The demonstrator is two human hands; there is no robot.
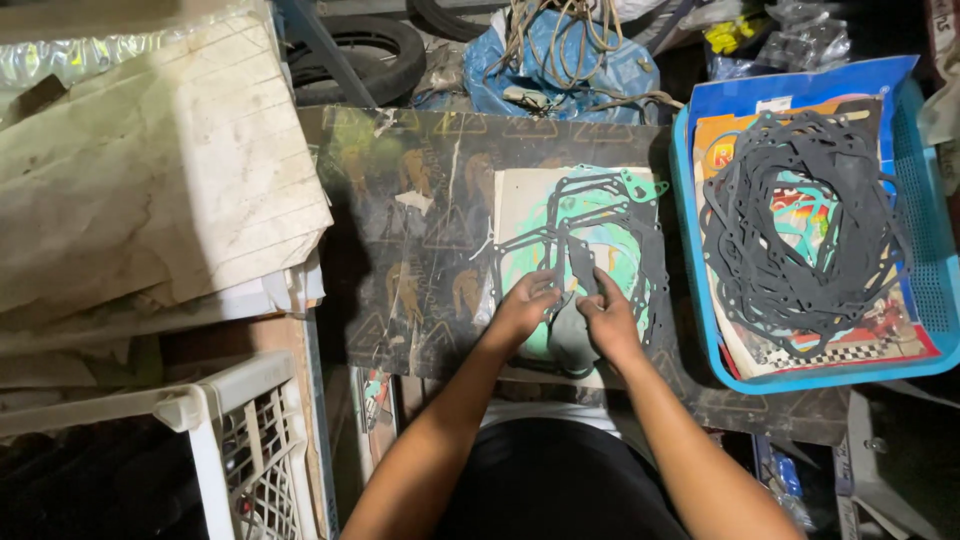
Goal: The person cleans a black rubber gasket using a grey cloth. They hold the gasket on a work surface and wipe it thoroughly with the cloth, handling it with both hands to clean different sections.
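Left hand (525, 305): my fingers are spread and laid flat, pressing the left part of the gasket stack; they close on nothing.
Right hand (607, 315): my thumb and forefinger are pinched on the small grey gasket piece (580, 268), the other fingers loosely curled.
Small grey gasket piece: a narrow, flat, dark grey strip standing up between my two hands, over the middle of the stack.
Gasket stack (600, 225): thin black and pale green outline gaskets with bolt-hole tabs, lying on a cream card sheet (515, 205) on the dark patterned board (410, 230), just beyond my lap.
Right of the board: a blue plastic basket (935, 250) heaped with tangled black gaskets (800, 230) over printed packets.
Left: stained cardboard sheets (150, 160), with a white crate (250, 440) nearer to me.
Far side: a tyre (370, 50) and a blue bag (560, 60) with cords.
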